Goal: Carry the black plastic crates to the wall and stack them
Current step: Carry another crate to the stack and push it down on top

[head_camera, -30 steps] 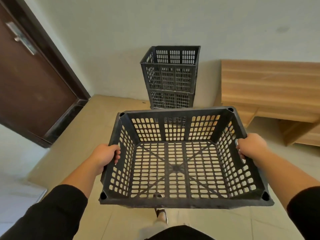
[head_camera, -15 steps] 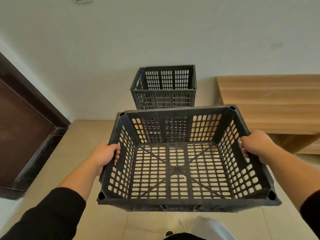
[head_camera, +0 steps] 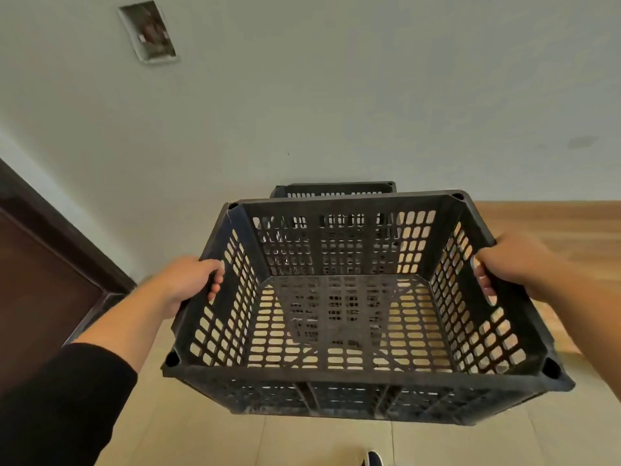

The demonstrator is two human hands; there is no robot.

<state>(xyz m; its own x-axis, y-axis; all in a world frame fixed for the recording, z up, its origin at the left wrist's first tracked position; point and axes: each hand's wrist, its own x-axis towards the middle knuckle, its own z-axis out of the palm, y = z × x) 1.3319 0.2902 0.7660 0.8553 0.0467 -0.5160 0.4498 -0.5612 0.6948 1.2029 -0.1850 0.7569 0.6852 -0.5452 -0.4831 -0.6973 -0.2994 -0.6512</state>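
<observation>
Head: crate (head_camera: pixel 353 371) now nearer stack (head_camera: pixel 332 189)

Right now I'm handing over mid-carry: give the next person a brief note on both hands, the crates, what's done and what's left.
Left hand: gripping the left handle slot of the empty black slotted plastic crate.
Right hand: gripping its right handle slot.
Crate is held in the air, level, in front of the black crate stack by the pale wall; only the stack's top rim shows.
Done: some stacking, carry nearly finished.
Left: set this crate on the stack.

left hand (head_camera: pixel 188 280) + right hand (head_camera: pixel 514 264) (both clasping) | black crate (head_camera: pixel 353 375) | raised before stacked crates (head_camera: pixel 336 189)
</observation>
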